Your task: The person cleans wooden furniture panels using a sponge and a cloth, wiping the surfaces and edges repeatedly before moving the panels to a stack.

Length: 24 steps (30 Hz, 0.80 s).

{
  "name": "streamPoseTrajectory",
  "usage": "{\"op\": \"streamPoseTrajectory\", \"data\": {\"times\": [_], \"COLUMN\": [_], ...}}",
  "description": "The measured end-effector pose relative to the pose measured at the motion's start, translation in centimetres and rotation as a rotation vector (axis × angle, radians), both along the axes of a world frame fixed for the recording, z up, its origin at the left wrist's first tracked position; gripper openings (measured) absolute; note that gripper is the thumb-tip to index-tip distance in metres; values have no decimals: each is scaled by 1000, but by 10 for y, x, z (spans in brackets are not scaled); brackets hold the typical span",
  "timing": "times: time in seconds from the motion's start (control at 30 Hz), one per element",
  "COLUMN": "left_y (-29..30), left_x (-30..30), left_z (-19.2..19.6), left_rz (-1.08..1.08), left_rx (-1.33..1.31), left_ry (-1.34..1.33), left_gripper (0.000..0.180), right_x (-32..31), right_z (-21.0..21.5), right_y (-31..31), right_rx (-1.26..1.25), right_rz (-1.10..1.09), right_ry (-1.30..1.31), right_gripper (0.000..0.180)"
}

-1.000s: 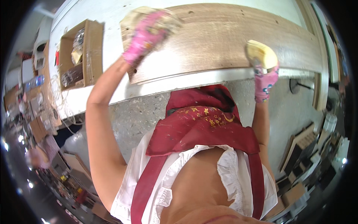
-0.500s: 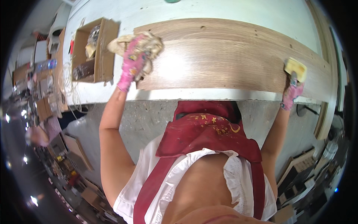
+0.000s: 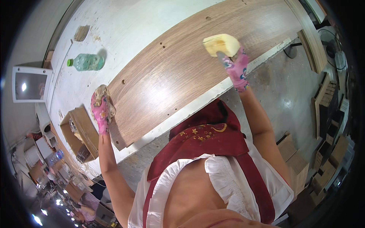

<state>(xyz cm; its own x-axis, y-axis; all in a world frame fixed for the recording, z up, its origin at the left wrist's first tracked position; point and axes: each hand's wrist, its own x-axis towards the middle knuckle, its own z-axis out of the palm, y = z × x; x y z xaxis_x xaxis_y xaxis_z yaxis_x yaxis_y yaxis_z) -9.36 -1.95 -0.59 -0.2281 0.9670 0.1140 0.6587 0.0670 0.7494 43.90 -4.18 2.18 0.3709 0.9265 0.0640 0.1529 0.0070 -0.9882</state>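
A long wood-grain board with several small dark holes lies across the white table. My left hand, in a pink patterned glove, grips a crumpled beige rag at the board's left end. My right hand, gloved the same way with grey fingertips, is closed on a pale yellow sponge with a brownish stain. The sponge is over the right half of the board; whether it touches the surface I cannot tell. Its far fingers are hidden behind the sponge.
A cardboard box holding several items stands left of my left hand. Beyond it on the white table lies a green-capped bottle, with a small brownish block farther back. Wooden strips stand at the right.
The view has turned, so the board now slants up to the right. My right hand has lifted the sponge inward from the board's right end. My left hand has moved to the board's left edge with the rag.
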Motion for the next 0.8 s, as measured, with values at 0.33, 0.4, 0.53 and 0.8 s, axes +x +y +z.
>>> {"op": "streamPoseTrajectory", "data": {"times": [0.33, 0.4, 0.53, 0.8], "left_y": [-19, -34, -15, 21], "left_x": [-24, -70, -81, 57], "left_z": [89, 36, -51, -4], "left_rz": [0, 34, 256, -104], "left_rx": [325, 90, -146, -135], "left_ry": [-474, 572, 493, -152], "left_gripper": [45, 52, 39, 40], "right_x": [8, 9, 8, 129], "right_z": [-20, -21, -10, -2], "right_y": [0, 1, -1, 19], "right_rx": [124, 171, 104, -7], "right_rz": [55, 70, 66, -142], "right_ry": [123, 94, 312, -152], "right_gripper": [51, 56, 56, 47]}}
